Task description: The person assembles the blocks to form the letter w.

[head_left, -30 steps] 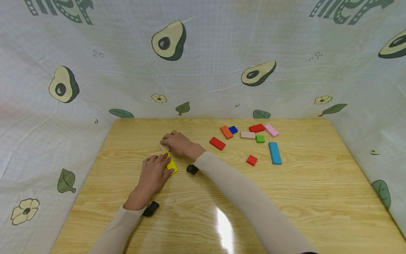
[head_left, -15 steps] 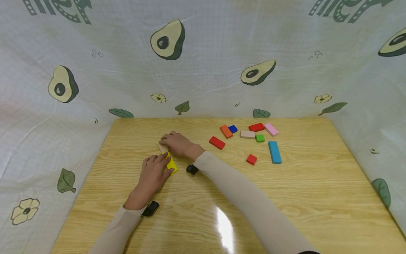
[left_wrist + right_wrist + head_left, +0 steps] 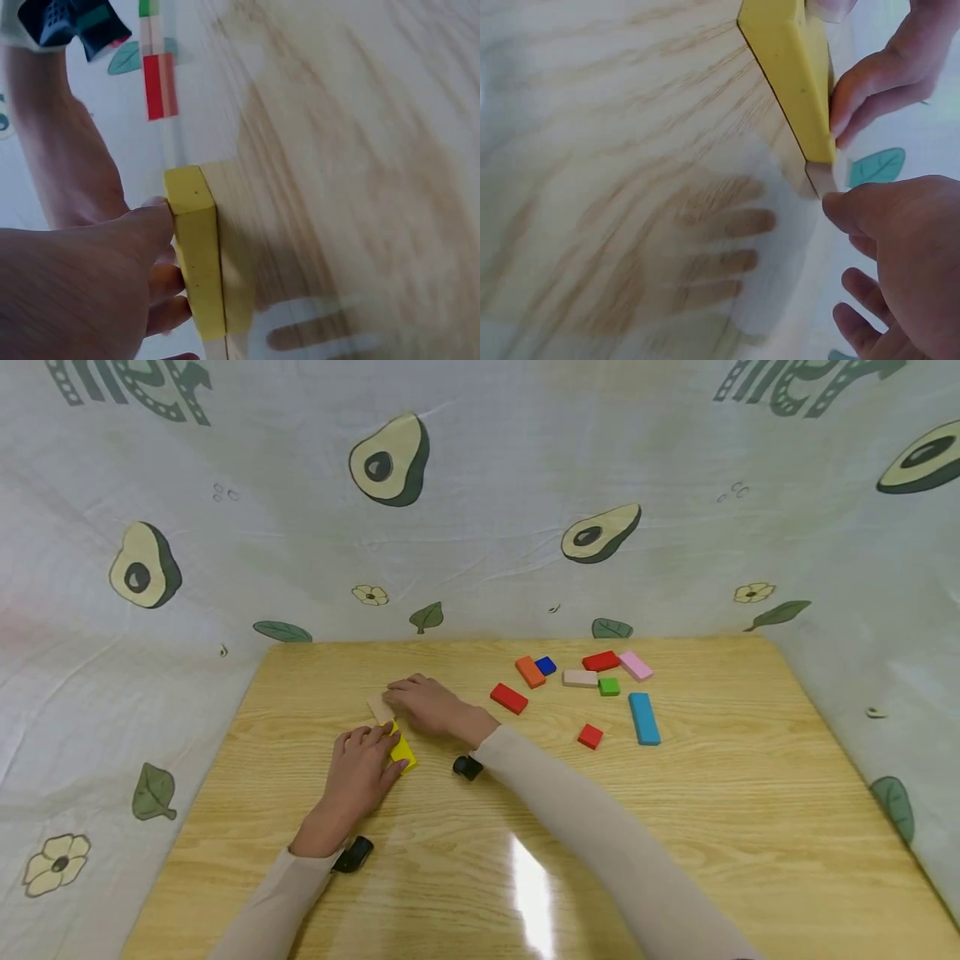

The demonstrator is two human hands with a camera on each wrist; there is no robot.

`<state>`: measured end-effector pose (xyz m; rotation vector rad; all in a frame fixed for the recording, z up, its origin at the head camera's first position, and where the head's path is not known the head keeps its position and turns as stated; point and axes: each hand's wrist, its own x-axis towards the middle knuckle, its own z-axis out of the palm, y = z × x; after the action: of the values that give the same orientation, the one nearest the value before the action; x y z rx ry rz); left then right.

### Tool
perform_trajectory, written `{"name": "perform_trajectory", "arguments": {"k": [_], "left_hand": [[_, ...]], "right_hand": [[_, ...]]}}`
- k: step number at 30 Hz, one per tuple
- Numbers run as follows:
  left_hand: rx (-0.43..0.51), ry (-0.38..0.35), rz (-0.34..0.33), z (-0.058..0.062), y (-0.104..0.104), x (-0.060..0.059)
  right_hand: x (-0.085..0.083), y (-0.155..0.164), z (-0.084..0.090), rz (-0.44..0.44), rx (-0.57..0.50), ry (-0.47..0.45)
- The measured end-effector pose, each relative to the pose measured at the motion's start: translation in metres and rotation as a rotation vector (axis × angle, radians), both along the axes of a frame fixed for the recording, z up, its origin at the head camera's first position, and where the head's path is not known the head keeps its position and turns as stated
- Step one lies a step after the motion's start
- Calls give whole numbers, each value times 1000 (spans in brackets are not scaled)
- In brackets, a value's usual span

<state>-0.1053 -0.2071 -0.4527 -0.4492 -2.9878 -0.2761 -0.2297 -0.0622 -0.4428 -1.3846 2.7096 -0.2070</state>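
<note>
In the head view, my left hand (image 3: 358, 770) grips a long yellow block (image 3: 404, 753) that lies on the table, left of the middle. The left wrist view shows the thumb on the near side of the yellow block (image 3: 199, 262) and fingers under and behind it. A beige block (image 3: 380, 710) continues in line from its far end. My right hand (image 3: 427, 703) is beside that beige block. In the right wrist view, its thumb is at the end of the beige block (image 3: 821, 178), while the other fingers are loosely bent, apart from it.
Right of the hands lie red (image 3: 509, 698), orange (image 3: 530, 672), dark blue (image 3: 546, 666), beige (image 3: 580, 679), green (image 3: 609, 687) and pink (image 3: 636, 666) blocks. A small red block (image 3: 590, 737) and a long light-blue block (image 3: 644, 719) lie nearer. A patterned cloth (image 3: 480, 527) stands behind the table.
My right hand has shifted a little right, away from the beige block, so more of that block shows. The left hand stays on the yellow block. The head view has shifted slightly.
</note>
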Motion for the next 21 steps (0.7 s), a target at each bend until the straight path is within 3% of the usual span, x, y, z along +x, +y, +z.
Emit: {"name": "perform_trajectory", "arguments": {"k": [13, 21], "left_hand": [[-81, 26, -16, 5, 1, 0], [-22, 80, -5, 7, -4, -7]], "right_hand": [[22, 57, 12, -21, -30, 59], [40, 97, 24, -43, -121, 36]]}}
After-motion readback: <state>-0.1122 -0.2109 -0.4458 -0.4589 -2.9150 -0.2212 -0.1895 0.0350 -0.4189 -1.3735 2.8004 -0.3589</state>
